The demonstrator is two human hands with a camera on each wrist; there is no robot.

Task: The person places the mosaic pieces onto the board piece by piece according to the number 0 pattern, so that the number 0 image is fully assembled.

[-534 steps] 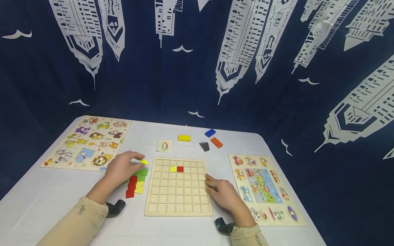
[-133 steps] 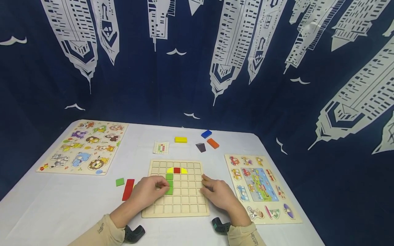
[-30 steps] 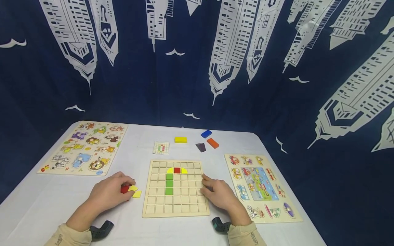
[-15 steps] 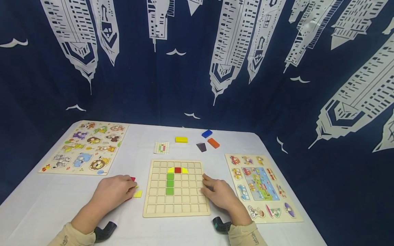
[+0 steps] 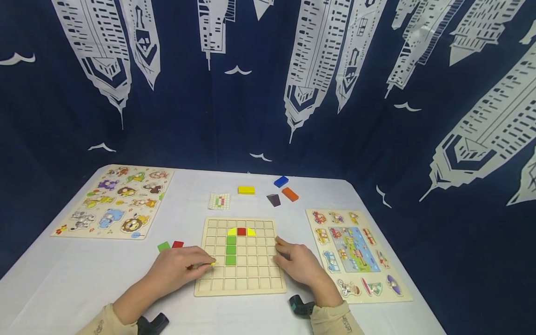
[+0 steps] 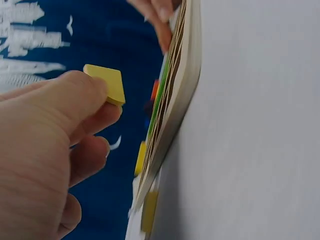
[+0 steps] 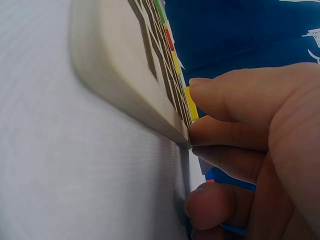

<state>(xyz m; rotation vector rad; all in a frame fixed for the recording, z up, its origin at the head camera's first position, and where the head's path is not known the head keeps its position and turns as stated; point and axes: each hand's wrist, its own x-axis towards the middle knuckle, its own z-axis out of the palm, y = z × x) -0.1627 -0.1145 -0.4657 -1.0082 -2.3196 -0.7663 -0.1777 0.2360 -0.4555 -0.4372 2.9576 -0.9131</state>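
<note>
Left hand (image 5: 179, 266) pinches one yellow tile (image 6: 111, 83)

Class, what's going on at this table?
A person's left hand pinches a yellow tile over the board; the right hand rests at its right edge. On the board, a red tile sits between two rounded yellow ones, with three green tiles running down from the left one. A patterned card lies beyond.
</note>
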